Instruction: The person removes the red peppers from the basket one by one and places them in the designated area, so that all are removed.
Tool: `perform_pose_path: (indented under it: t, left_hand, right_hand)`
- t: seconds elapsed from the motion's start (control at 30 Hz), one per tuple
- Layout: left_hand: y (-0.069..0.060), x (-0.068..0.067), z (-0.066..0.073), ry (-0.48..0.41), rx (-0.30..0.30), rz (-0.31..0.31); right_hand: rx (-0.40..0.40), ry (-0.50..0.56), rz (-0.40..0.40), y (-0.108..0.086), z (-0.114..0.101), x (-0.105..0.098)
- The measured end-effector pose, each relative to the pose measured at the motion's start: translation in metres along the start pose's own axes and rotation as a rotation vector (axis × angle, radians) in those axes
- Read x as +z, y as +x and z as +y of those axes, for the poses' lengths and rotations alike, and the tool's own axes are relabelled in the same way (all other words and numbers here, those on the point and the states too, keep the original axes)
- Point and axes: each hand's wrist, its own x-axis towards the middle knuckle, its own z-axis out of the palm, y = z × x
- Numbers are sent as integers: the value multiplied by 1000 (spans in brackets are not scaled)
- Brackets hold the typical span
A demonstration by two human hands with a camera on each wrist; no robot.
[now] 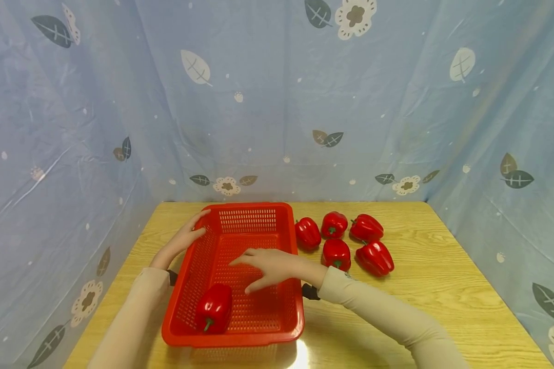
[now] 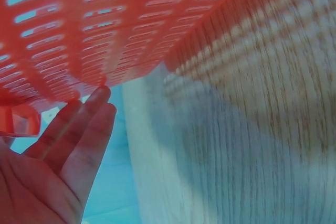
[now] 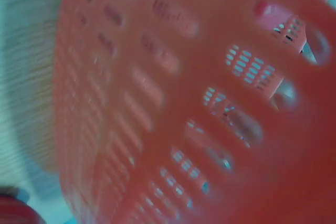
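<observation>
A red plastic basket [image 1: 254, 338] with slotted walls stands on the wooden table. My left hand [image 1: 182, 243] holds its left rim; in the left wrist view the fingers [image 2: 86, 135] lie along the outside of the slotted wall and the thumb is mostly hidden. Inside the basket, at the near left corner, lies one red bell pepper [image 1: 214, 307] with a green stem. My right hand [image 1: 270, 266] reaches over the right rim and hovers inside the basket, fingers spread and holding nothing, to the right of and beyond that pepper. The basket wall hides this hand in the right wrist view.
Several more red bell peppers [image 1: 336, 254] lie grouped on the table [image 1: 424, 287] to the right of the basket, under or beyond the right forearm. A blue curtain [image 1: 268, 102] with leaves and flowers encloses the back and both sides.
</observation>
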Motion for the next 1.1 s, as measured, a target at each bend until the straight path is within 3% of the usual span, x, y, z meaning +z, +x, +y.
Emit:
perform_pose_path:
  t: [0.57, 0.8, 1.1]
  left_hand:
    - [2, 0, 2, -4, -4, -10]
    - [1, 1, 1, -15, -5, -17]
    - [1, 0, 4, -5, 0, -18]
  right_hand:
    - [-71, 10, -20, -3, -9, -25]
    - [-95, -22, -27, 6, -16, -27]
    - [-78, -22, -112, 22, -28, -25]
